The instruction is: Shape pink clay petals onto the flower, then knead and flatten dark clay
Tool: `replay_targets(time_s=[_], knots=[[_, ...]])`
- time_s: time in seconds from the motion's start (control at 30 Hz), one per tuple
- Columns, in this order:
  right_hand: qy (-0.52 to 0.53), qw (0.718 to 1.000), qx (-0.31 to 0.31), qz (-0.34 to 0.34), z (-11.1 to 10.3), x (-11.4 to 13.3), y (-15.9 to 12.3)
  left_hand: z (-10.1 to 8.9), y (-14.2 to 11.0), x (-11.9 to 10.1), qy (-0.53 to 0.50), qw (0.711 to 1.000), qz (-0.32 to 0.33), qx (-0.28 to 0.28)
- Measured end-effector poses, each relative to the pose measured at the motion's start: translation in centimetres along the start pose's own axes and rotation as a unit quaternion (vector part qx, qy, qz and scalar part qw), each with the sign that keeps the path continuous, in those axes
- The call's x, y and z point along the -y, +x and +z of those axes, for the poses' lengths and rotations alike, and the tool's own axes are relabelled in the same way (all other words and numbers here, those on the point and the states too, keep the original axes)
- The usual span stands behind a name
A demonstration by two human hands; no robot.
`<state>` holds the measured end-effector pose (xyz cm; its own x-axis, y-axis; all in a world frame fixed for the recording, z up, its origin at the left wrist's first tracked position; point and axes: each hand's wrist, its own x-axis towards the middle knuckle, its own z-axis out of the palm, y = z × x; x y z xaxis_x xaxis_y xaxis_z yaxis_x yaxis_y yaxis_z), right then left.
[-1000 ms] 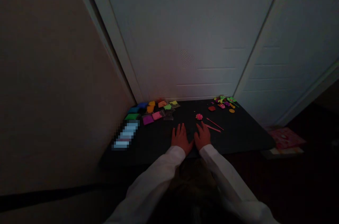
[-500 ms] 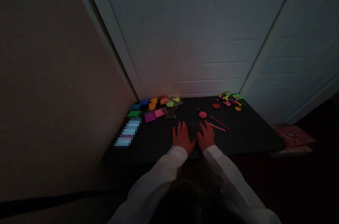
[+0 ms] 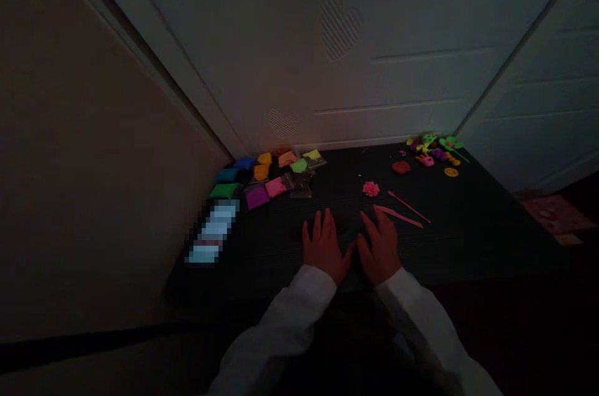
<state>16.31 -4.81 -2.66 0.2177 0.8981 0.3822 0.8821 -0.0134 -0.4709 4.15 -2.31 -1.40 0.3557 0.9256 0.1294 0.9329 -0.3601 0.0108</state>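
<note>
The room is dim. My left hand (image 3: 322,245) lies flat on a low black table (image 3: 468,240), fingers stretched out and empty. Right beside it my right hand (image 3: 381,245) also rests palm down with fingers spread, holding nothing. Both arms wear white sleeves. Just beyond my right fingertips lie two thin pink sticks (image 3: 405,212), and a small pink clay flower (image 3: 370,188) sits a little farther back. Neither hand touches them.
Several coloured clay packets (image 3: 269,174) are spread at the table's back left. Small clay shapes (image 3: 433,151) cluster at the back right, with a red piece (image 3: 401,167) nearby. A white panelled wall (image 3: 355,72) stands behind. A pink item (image 3: 555,215) lies on the floor, right.
The camera has tilted and come closer, so the table looks larger. Both hands stay flat in the same place on the table.
</note>
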Motion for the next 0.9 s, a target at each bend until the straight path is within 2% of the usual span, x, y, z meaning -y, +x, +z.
replay_targets(time_s=[0.17, 0.43, 0.9], knots=[[0.003, 1.0, 0.026, 0.006, -0.5, 0.3, -0.2, -0.4, -0.1, -0.1, 0.002, 1.0, -0.012, -0.014], [-0.004, 0.998, 0.06, 0.009, -1.2, 0.8, 0.0, -0.7, 0.0, 0.6, -0.004, 1.0, 0.021, 0.021], [0.006, 0.998, 0.063, 0.009, -1.3, 0.7, -0.2, -0.9, 0.1, 0.9, -0.021, 0.999, -0.01, 0.023]])
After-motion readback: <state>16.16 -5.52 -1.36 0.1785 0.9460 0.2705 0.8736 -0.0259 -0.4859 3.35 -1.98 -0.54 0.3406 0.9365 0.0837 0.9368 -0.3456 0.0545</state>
